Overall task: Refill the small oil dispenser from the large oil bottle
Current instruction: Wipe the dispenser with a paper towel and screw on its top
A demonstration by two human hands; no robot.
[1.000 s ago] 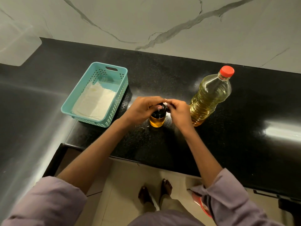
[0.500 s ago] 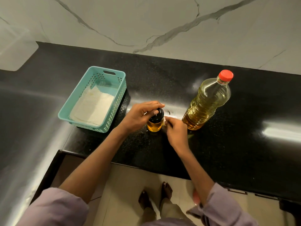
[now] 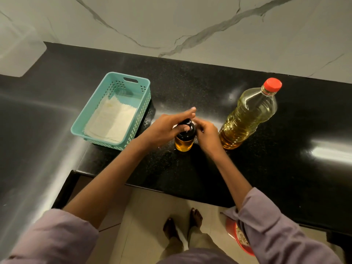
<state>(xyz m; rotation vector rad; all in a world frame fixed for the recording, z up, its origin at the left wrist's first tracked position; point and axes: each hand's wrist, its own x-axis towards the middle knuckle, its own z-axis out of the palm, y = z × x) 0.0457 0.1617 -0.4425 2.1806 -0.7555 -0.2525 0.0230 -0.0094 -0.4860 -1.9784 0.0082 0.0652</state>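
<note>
Amber oil sits low in the small glass dispenser [image 3: 184, 142] with its black cap [image 3: 187, 127], standing on the black granite counter [image 3: 266, 168] just left of the tall red-capped plastic oil bottle [image 3: 247, 117] (unopened). I judge I'm at the uncapping step; next comes lifting the cap clear. My left hand [image 3: 165, 128] wraps the cap, thumb on top; my right hand [image 3: 206, 135] pinches its side.

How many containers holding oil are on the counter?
2: the small oil dispenser between both hands, and the large oil bottle standing right of it, red cap on. None seem hidden.
</note>
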